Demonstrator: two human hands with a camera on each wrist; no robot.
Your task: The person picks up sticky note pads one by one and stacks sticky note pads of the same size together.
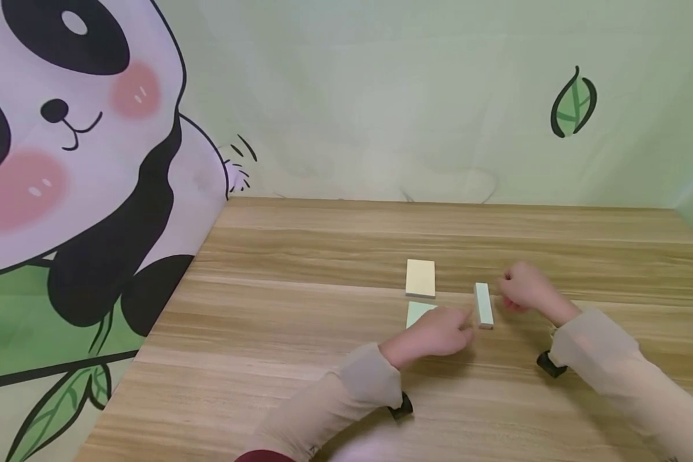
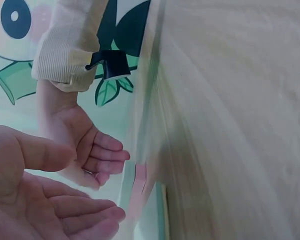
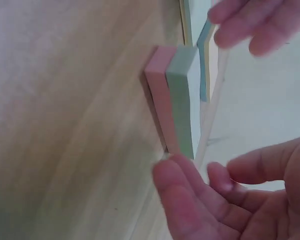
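On the wooden table stands a narrow block [image 1: 483, 307] between both hands, with pale green on top and pink below; the right wrist view shows the two layers of this bar [image 3: 182, 110] lying one on the other. My left hand [image 1: 441, 330] is just to its left, fingers loosely bent with nothing in them, and partly covers a pale green pad [image 1: 419, 313]. To the bar's right is my right hand [image 1: 525, 287], palm turned inward. In the right wrist view, the right hand's relaxed fingertips [image 3: 177, 200] are close to the bar's near end and hold nothing.
A pale yellow rectangular pad [image 1: 420, 278] lies behind the green one. The wooden tabletop [image 1: 300, 269] runs back to a pale green backdrop [image 1: 381, 115] with a panda drawing [image 1: 92, 160] at left. Small black devices [image 1: 551, 364] sit at the wrists.
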